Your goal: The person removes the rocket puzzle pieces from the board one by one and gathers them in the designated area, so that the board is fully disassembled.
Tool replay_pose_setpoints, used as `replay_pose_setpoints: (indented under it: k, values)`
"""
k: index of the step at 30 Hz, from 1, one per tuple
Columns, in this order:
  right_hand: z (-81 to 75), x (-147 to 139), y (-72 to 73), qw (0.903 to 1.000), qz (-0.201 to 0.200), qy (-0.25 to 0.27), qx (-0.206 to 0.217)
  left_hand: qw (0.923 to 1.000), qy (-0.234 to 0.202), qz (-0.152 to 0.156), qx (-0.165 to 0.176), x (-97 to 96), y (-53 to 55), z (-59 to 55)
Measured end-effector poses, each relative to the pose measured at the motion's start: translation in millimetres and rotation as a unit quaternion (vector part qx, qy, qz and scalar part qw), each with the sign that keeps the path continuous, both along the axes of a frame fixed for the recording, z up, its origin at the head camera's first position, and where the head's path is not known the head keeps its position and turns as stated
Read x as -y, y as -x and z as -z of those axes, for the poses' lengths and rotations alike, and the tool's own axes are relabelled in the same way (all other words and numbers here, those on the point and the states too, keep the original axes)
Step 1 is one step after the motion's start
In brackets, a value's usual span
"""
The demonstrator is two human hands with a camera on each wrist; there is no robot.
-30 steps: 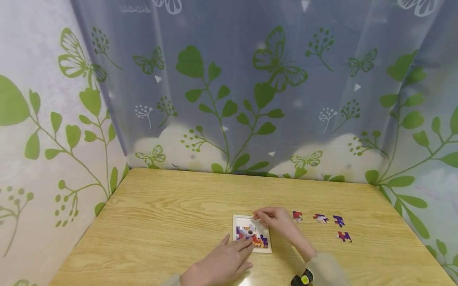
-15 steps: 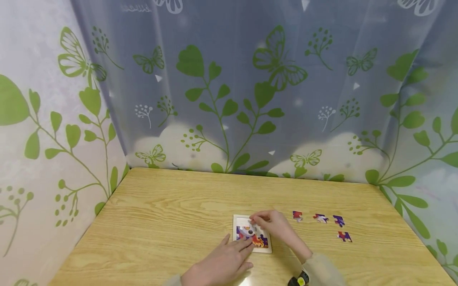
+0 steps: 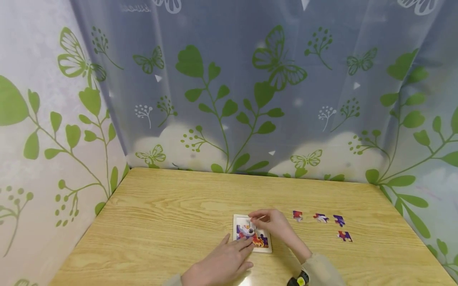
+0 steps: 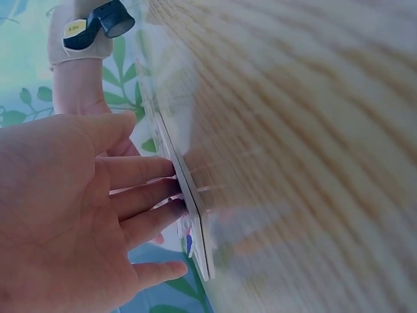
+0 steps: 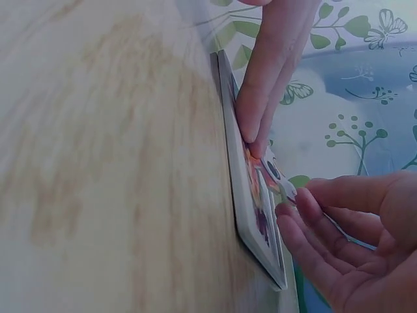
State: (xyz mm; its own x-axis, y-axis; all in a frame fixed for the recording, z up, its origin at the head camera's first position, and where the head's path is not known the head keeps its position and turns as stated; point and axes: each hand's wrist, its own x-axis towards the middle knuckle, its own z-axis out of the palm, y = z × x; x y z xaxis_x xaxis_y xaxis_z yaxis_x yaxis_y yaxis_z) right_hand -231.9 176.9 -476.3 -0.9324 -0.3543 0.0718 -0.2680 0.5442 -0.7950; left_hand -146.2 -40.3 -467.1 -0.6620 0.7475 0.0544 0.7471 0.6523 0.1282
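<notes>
A small square jigsaw tray [image 3: 264, 250] with a pale rim lies on the table, its lower part filled with colourful pieces. My left hand [image 3: 225, 256] reaches in from the near left, its straight fingertips resting on the lower pieces. In the left wrist view those fingers [image 4: 146, 192] extend over the tray's edge. Above the tray's upper right, my right hand [image 3: 277, 226] pinches a puzzle piece [image 5: 280, 175] with a printed eye. That piece tilts up from the tray in the right wrist view, with thumb and fingertips at its edge. Part of the tray's picture is hidden under the left fingers.
To the right lie loose puzzle pieces: a red one [image 3: 297, 215], a white and purple one [image 3: 321, 218], a purple one [image 3: 338, 220] and a red and purple one [image 3: 344, 236]. Patterned curtains [image 3: 229, 99] close off the wooden table's [image 3: 171, 206] back and sides.
My right hand has moved slightly left over the tray, and the piece with the eye now sits tilted at its fingertips. The left hand has stayed in place.
</notes>
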Motion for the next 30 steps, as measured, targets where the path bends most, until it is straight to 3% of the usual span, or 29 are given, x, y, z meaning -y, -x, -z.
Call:
replay_pose_setpoints:
  k: [5, 14, 22, 30]
  values:
    - [0.6, 1.2, 0.2, 0.9997, -0.009, 0.014, 0.015, 1.0000, 0.003, -0.003, -0.005, -0.3, -1.3, -1.1]
    - [2.2, 2.8, 1.5, 0.9991, -0.013, -0.007, 0.041, 0.9999, 0.010, -0.007, 0.005, -1.2, -0.8, -2.9]
    - [2.4, 2.6, 3.0, 0.9987, 0.002, -0.008, 0.050, 0.9999, 0.010, -0.011, 0.006, -3.0, -1.4, -2.3]
    - [0.1, 3.9, 2.8, 0.9988, -0.010, -0.010, 0.047, 0.9998, 0.006, -0.018, -0.006, -1.2, 2.7, -2.7]
